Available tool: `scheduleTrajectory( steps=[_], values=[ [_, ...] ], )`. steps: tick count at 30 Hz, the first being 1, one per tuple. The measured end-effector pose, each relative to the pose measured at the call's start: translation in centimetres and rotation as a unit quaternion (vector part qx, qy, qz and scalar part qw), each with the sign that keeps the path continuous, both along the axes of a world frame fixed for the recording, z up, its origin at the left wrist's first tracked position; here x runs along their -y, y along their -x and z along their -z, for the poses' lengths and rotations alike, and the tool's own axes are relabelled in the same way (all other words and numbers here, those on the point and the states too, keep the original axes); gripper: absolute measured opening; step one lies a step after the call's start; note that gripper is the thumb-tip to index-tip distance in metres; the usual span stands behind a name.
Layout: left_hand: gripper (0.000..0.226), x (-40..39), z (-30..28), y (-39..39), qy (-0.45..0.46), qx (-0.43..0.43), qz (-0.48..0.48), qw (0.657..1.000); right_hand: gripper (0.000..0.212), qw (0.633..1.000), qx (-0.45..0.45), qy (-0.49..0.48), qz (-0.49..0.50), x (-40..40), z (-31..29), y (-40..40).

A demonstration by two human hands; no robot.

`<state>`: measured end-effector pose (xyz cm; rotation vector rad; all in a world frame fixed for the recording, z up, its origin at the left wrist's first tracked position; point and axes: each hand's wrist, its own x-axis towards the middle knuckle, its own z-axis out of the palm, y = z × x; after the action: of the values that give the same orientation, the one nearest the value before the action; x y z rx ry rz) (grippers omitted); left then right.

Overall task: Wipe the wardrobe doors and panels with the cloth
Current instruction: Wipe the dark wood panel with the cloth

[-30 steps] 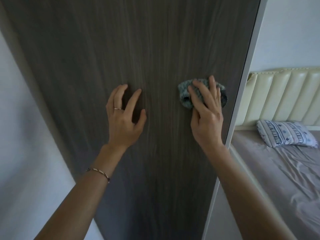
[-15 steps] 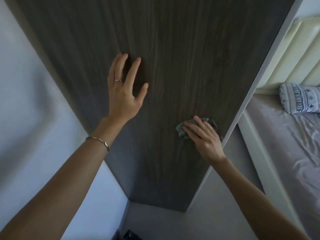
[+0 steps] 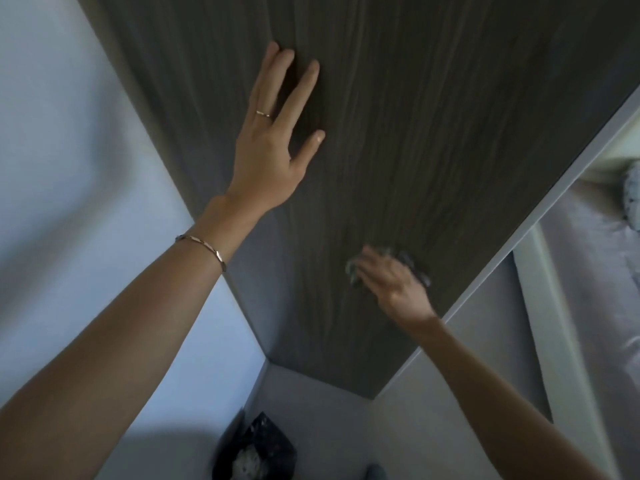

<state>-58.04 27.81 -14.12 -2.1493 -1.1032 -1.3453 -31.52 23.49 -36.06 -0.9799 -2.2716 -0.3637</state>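
A tall dark wood-grain wardrobe panel [image 3: 415,133] fills the middle of the head view and runs down to the floor. My left hand [image 3: 277,147] rests flat on it high up, fingers straight and spread. Lower down near the panel's right edge, my right hand [image 3: 394,285] presses a small grey-green cloth [image 3: 412,263] against the wood; the hand is blurred, and only the cloth's edges show past the fingers.
A pale wall [image 3: 69,168] meets the panel on the left. A bed with a grey sheet [image 3: 595,289] and a patterned pillow [image 3: 632,199] lies to the right. A dark bag [image 3: 256,448] sits on the floor below the panel.
My right hand has slid the cloth down the panel from about shoulder height to low near its right edge. The left hand has stayed pressed flat on the wood.
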Motion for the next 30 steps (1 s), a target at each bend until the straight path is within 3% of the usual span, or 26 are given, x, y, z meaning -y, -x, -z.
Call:
scheduleTrajectory(
  steps=[3,6,9,11,14,17,19,21,24,26,30],
  values=[
    [0.059,-0.2,0.0,0.5,0.001,-0.019,-0.003,1.0,0.044,0.992,0.114,0.044,-0.02,1.0,4.7,-1.6],
    [0.06,-0.2,-0.1,0.3,0.006,-0.022,-0.001,1.0,0.037,0.987,0.146,0.046,-0.039,1.2,3.3,-2.6],
    [0.06,-0.1,0.2,-0.2,0.009,-0.014,-0.001,1.0,0.029,0.995,0.071,-0.026,-0.062,0.7,-2.1,-3.7],
    [0.06,-0.2,0.3,-0.6,0.008,-0.004,0.0,1.0,0.023,0.99,0.015,-0.134,-0.047,0.1,-8.1,-4.4],
    [0.061,-0.3,0.5,-1.3,0.01,0.006,0.004,1.0,0.021,0.952,-0.069,-0.299,0.019,-1.1,-18.3,-5.2],
    [0.062,-0.2,0.6,-1.7,0.019,0.02,0.003,1.0,0.023,0.911,-0.129,-0.382,0.084,-1.9,-22.6,-6.2],
    [0.064,-0.2,0.6,-1.7,0.023,0.023,0.003,0.999,0.027,0.912,-0.151,-0.366,0.102,-1.7,-20.7,-5.5],
    [0.065,-0.2,0.6,-1.8,0.023,0.021,-0.001,1.0,0.031,0.938,-0.147,-0.302,0.081,-1.4,-15.7,-3.5],
    [0.066,-0.3,0.7,-1.8,0.018,0.023,-0.001,1.0,0.032,0.987,-0.021,-0.156,0.018,-0.7,-5.1,-1.4],
    [0.066,-0.3,0.7,-1.9,0.015,0.025,-0.004,1.0,0.033,0.997,0.049,-0.061,0.007,0.2,0.5,-1.5],
    [0.064,-0.2,0.6,-2.1,0.022,0.026,-0.001,0.999,0.032,0.995,0.095,0.015,0.019,1.4,3.5,-2.5]
  ],
)
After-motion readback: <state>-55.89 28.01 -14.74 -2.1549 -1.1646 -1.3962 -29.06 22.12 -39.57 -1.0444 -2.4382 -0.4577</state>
